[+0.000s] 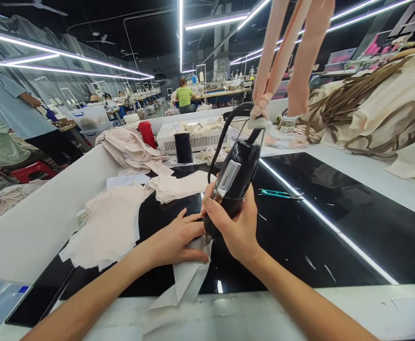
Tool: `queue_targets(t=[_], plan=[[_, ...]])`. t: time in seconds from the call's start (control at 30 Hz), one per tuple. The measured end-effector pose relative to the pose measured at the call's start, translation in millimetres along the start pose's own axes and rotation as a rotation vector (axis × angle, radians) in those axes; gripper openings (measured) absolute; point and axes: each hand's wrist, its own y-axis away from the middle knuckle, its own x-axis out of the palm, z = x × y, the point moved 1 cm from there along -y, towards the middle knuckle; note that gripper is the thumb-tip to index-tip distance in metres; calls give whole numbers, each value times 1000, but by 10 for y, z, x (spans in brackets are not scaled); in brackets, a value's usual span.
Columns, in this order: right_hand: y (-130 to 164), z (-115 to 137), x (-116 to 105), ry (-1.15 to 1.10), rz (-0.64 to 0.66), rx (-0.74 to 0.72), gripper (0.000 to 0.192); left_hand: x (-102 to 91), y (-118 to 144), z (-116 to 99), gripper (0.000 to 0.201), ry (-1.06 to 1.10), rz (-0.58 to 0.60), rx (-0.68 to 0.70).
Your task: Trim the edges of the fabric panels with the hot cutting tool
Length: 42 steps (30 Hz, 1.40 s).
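My right hand (234, 222) is wrapped round a black corded electric hand tool (241, 163) with a silver plate on its side. Its lower end points down at a pale fabric piece (189, 277); whether they touch, I cannot tell. My left hand (182, 239) lies flat on that fabric with its fingers spread, beside the tool's tip. The fabric hangs over the front edge of the glossy black work surface (321, 237). Knotted pink fabric strips (264, 102) run up from the tool's cord end. Teal thread snips (280, 194) lie to the right.
Stacked pale fabric pieces (108, 227) lie at left, with more cloth (132, 149) behind. A phone (183, 148) stands against a white slotted box (168, 137). Brown straps and cloth (364, 104) are heaped at right. A person in blue (15, 102) stands at left.
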Motion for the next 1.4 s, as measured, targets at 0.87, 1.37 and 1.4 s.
queue_targets(t=[0.87, 1.37, 1.4], plan=[[-54, 33, -52, 69, -82, 30, 30, -97, -21, -35, 26, 70, 147, -157], [74, 88, -30, -20, -49, 60, 29, -30, -12, 68, 27, 75, 95, -35], [84, 92, -27, -39, -39, 67, 29, -19, -15, 82, 28, 77, 95, -31]])
